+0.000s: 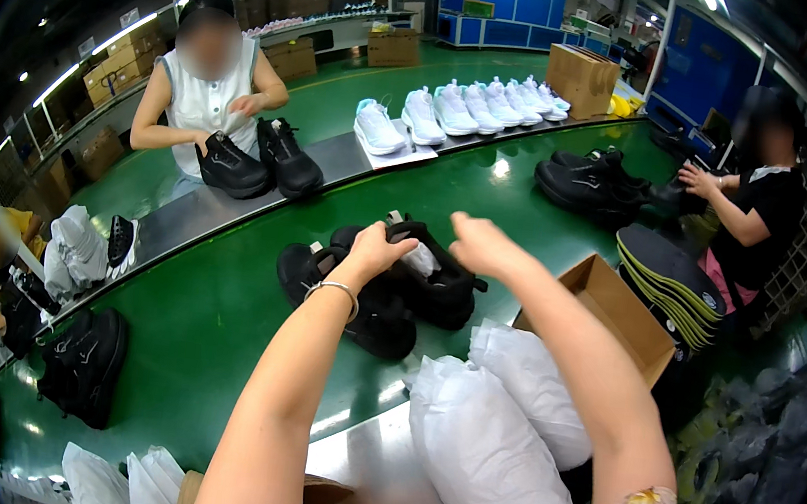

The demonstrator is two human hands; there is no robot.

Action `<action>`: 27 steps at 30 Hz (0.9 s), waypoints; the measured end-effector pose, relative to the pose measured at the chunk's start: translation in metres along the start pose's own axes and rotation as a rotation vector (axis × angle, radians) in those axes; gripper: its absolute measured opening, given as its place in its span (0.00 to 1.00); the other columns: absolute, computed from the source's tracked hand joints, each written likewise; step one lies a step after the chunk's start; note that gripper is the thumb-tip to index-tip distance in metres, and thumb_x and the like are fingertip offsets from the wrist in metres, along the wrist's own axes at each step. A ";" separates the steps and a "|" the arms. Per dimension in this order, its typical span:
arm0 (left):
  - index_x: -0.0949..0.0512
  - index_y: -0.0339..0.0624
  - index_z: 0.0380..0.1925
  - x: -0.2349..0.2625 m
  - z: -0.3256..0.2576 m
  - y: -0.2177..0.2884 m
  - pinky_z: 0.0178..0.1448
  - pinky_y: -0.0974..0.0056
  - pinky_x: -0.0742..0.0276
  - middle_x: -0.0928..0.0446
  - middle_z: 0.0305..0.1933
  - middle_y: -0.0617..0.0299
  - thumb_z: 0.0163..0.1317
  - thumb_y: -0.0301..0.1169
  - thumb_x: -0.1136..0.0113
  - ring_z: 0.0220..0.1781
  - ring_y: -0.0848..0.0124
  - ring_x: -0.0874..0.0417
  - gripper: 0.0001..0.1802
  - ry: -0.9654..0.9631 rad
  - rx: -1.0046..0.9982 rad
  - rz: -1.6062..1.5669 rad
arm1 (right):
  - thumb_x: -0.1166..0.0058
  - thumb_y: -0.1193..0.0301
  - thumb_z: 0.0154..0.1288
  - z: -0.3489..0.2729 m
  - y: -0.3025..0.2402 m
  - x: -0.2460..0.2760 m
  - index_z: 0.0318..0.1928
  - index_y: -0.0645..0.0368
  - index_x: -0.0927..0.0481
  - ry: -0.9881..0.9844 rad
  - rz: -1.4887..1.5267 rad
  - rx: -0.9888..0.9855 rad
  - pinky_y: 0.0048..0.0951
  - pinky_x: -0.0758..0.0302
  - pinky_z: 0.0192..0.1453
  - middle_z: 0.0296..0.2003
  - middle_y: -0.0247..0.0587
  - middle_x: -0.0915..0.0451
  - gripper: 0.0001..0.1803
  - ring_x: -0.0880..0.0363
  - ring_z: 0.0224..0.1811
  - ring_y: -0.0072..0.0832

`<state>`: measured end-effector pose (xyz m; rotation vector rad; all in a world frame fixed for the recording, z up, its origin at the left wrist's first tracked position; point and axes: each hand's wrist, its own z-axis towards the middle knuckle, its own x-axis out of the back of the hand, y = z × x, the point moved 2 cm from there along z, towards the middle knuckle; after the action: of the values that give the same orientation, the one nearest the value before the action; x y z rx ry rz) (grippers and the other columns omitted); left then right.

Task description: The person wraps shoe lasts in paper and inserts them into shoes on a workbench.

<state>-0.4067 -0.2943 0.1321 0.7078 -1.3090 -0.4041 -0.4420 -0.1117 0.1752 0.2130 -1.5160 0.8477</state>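
In front of me on the green belt stand several black sneakers close together. My left hand, a bangle on its wrist, is closed at the collar of a black sneaker, its thumb beside the white paper stuffing in the opening. Another black sneaker lies partly under my left wrist. My right hand hovers just right of the stuffed sneaker with its fingers curled together; whatever they may hold is hidden.
White wrapped bundles lie by an open cardboard box under my right forearm. Stacked insoles stand at the right. Across the belt, a person handles black shoes near a row of white sneakers. Another person works at the right.
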 end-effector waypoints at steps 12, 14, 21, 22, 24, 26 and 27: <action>0.25 0.42 0.41 -0.034 -0.014 0.024 0.43 0.55 0.25 0.21 0.35 0.50 0.48 0.35 0.37 0.40 0.53 0.21 0.19 0.102 -0.141 0.467 | 0.49 0.76 0.54 -0.181 0.036 0.050 0.45 0.69 0.27 0.084 0.594 -0.227 0.24 0.28 0.35 0.26 0.41 0.21 0.16 0.23 0.29 0.22; 0.27 0.40 0.43 -0.031 -0.014 0.019 0.42 0.54 0.25 0.22 0.34 0.49 0.48 0.35 0.37 0.40 0.52 0.21 0.21 0.097 -0.132 0.472 | 0.50 0.75 0.56 -0.189 0.045 0.045 0.44 0.68 0.26 0.093 0.577 -0.225 0.24 0.28 0.36 0.26 0.40 0.21 0.15 0.23 0.29 0.21; 0.38 0.23 0.50 0.009 -0.006 0.012 0.55 0.58 0.30 0.29 0.49 0.35 0.41 0.42 0.30 0.53 0.47 0.27 0.43 -0.022 -0.079 0.202 | 0.52 0.75 0.59 -0.214 0.030 0.059 0.44 0.68 0.26 0.108 0.628 -0.218 0.22 0.27 0.37 0.29 0.40 0.21 0.13 0.23 0.31 0.21; 0.38 0.24 0.50 0.019 -0.007 0.017 0.55 0.58 0.30 0.29 0.49 0.35 0.41 0.41 0.30 0.53 0.48 0.28 0.42 0.010 -0.106 0.213 | 0.52 0.76 0.60 -0.216 0.023 0.066 0.44 0.68 0.26 0.117 0.649 -0.205 0.21 0.27 0.38 0.30 0.39 0.22 0.12 0.23 0.32 0.20; 0.38 0.25 0.51 0.043 -0.015 0.045 0.56 0.57 0.31 0.30 0.49 0.35 0.42 0.39 0.30 0.54 0.47 0.28 0.41 0.011 -0.090 0.168 | 0.51 0.77 0.60 -0.227 0.008 0.078 0.43 0.68 0.25 0.153 0.673 -0.205 0.20 0.26 0.38 0.32 0.38 0.22 0.11 0.23 0.33 0.19; 0.37 0.26 0.51 0.077 -0.034 0.073 0.57 0.56 0.32 0.30 0.50 0.35 0.46 0.38 0.35 0.55 0.47 0.30 0.37 0.112 -0.199 0.142 | 0.51 0.78 0.60 -0.239 -0.016 0.088 0.44 0.68 0.26 0.171 0.670 -0.138 0.20 0.26 0.39 0.34 0.39 0.22 0.12 0.22 0.34 0.20; 0.32 0.26 0.42 0.094 -0.038 0.071 0.53 0.54 0.30 0.27 0.45 0.37 0.46 0.35 0.37 0.50 0.45 0.27 0.27 0.222 -0.243 0.167 | 0.51 0.78 0.60 -0.244 -0.035 0.090 0.44 0.68 0.26 0.176 0.692 -0.094 0.20 0.26 0.40 0.34 0.39 0.22 0.12 0.22 0.34 0.20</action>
<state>-0.3560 -0.2931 0.2453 0.4233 -1.0782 -0.3321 -0.2448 0.0453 0.2477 -0.4747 -1.4666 1.2915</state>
